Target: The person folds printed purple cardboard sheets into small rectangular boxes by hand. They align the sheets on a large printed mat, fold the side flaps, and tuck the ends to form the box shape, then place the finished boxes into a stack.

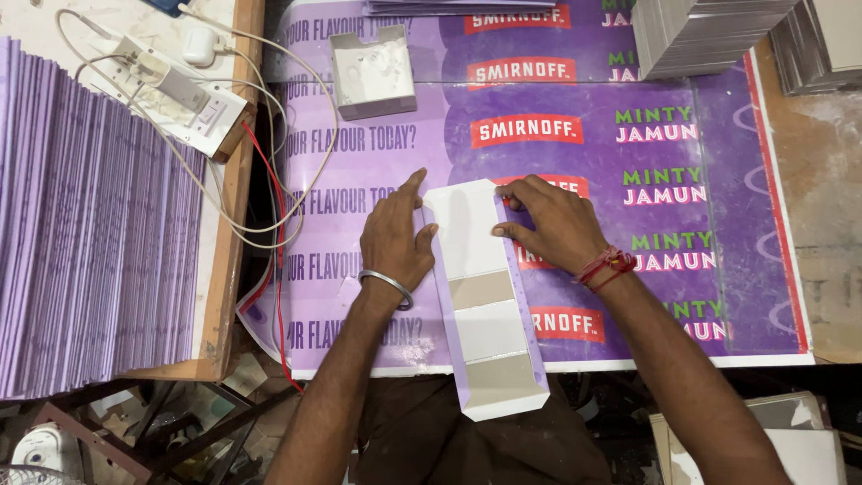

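Both hands are down flat on the long white cardboard blank with lilac folded edges (485, 296), which lies lengthwise on the purple printed sheet (377, 144) covering the worktable, its near end poking past the table's front edge. The left hand (395, 238), a silver bangle (388, 286) at its wrist, presses open-palmed on the blank's left flap, fingers spread, not clenched around anything. The right hand (552, 224), red thread (606, 265) tied at the wrist, pins the right flap with its fingertips, likewise pressing rather than gripping. Beyond them sits a small open white box (371, 72). To the left, a thick row of lilac card sheets stood on edge (90, 224), beside a white power strip with tangled cables (184, 94). Grey board stacks (709, 31) rest at the far right.
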